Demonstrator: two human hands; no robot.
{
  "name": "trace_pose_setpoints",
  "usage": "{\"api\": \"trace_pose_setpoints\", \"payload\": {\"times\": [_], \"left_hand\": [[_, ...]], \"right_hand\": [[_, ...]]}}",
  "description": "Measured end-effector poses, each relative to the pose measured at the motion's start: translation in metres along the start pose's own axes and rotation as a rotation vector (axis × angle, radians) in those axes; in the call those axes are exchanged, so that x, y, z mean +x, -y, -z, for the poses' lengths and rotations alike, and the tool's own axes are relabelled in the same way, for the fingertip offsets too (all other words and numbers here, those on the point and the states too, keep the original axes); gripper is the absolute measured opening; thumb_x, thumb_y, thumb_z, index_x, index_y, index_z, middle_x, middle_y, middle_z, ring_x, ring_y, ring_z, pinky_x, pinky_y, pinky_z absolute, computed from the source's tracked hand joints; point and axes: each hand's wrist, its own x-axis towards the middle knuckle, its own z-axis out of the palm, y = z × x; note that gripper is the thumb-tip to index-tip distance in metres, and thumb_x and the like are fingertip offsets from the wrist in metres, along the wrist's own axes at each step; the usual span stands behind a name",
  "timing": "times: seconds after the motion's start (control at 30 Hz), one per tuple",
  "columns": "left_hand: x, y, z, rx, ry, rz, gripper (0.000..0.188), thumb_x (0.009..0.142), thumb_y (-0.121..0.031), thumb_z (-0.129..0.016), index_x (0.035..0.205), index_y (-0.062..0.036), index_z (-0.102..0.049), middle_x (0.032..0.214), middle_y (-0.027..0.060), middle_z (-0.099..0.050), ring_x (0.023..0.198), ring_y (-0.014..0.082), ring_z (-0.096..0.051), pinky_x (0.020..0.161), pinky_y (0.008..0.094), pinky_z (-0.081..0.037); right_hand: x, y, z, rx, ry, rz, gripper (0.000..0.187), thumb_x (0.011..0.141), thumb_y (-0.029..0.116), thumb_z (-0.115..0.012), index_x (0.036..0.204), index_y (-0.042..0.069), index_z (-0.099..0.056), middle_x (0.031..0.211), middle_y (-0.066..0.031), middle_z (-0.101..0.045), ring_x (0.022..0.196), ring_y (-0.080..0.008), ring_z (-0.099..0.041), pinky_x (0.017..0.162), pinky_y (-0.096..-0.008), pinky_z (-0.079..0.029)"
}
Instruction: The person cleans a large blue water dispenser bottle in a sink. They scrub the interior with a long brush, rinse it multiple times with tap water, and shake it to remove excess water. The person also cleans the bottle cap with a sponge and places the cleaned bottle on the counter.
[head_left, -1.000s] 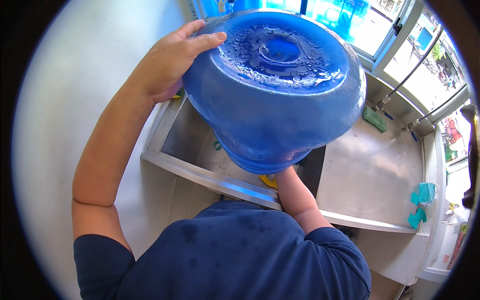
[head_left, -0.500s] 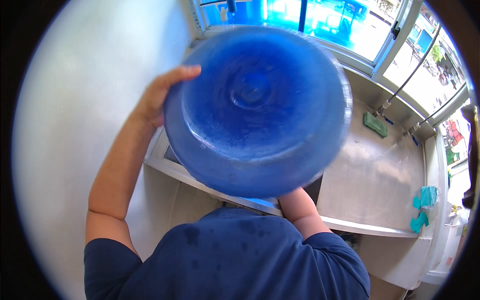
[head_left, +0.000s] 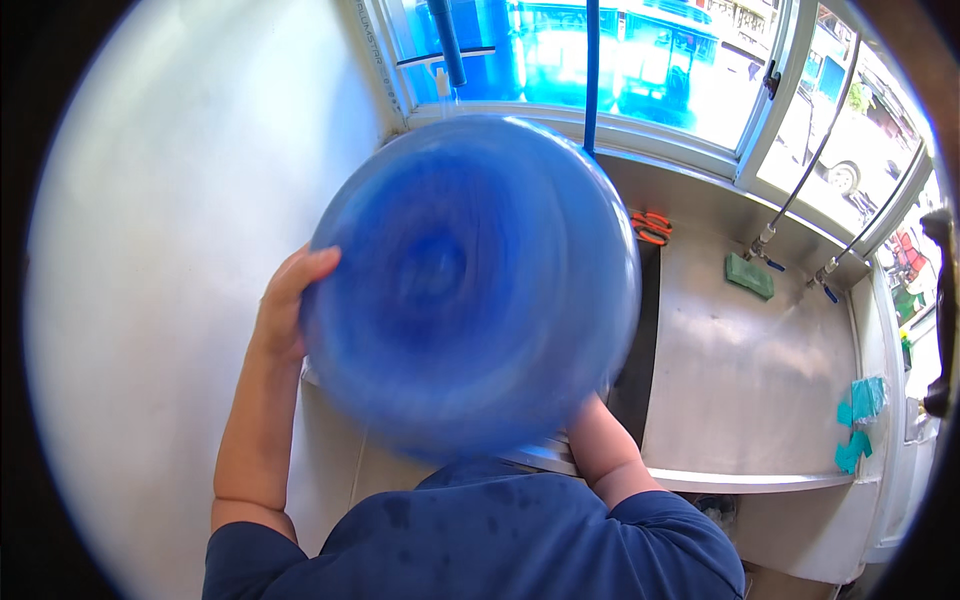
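While the left hand (head_left: 283, 308) clasps the blue jug (head_left: 480, 300), the right hand's hold is hidden.

water jug (head_left: 470, 290) is blocking sink basin (head_left: 645, 335) | steel bench (head_left: 750, 380) is offering passage rightward | green sponge (head_left: 749, 276) is obstructing bench's rear

Head view: I am looking down through the left of two wide fisheyes worn on my head.
Shirt (head_left: 470, 540): I am seeing it from above, along the lower edge.
Blue bottle (head_left: 470, 290): the view is facing its round base from close by, mid-picture.
Steel counter (head_left: 750, 400): I am overlooking it at right, farther off.
Window (head_left: 650, 60): it is lying beyond, bending toward the upper rim.
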Motion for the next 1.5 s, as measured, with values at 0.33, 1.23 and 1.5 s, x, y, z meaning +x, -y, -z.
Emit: {"api": "trace_pose_setpoints", "payload": {"times": [0.33, 1.23, 1.5], "left_hand": [[0.002, 0.002, 0.006, 0.040, 0.010, -0.007, 0.058, 0.091, -0.033, -0.063, 0.129, 0.0089, -0.050, 0.121, 0.0189, -0.061, 0.105, 0.0230, -0.063, 0.093, 0.0350, -0.051], [0.156, 0.183, -0.034, 1.138, -0.005, -0.641, 0.101, 0.071, -0.041, -0.082, 0.149, -0.0040, -0.030, 0.134, 0.0235, -0.055, 0.127, 0.0390, -0.051, 0.112, 0.0568, -0.028], [0.211, 0.227, 0.009, 0.941, -0.059, -0.280, 0.081, 0.071, -0.028, -0.081, 0.139, -0.0104, -0.040, 0.122, 0.0217, -0.061, 0.111, 0.0401, -0.060, 0.094, 0.0457, -0.049]], "right_hand": [[0.003, -0.004, -0.004, 0.003, -0.017, 0.005, 0.034, 0.099, 0.037, -0.056, 0.106, 0.004, -0.063, 0.097, -0.0124, -0.067, 0.083, -0.0249, -0.067, 0.076, -0.0403, -0.057], [-0.042, 0.144, -0.167, -1.182, -0.246, 1.156, 0.067, 0.072, 0.042, -0.080, 0.121, -0.001, -0.064, 0.115, -0.0282, -0.062, 0.109, -0.0370, -0.061, 0.095, -0.0410, -0.049], [0.049, 0.250, -0.147, -0.518, -0.247, 0.459, 0.060, 0.082, 0.057, -0.072, 0.107, 0.003, -0.062, 0.089, -0.0103, -0.061, 0.075, -0.0208, -0.065, 0.064, -0.0386, -0.059]]}}
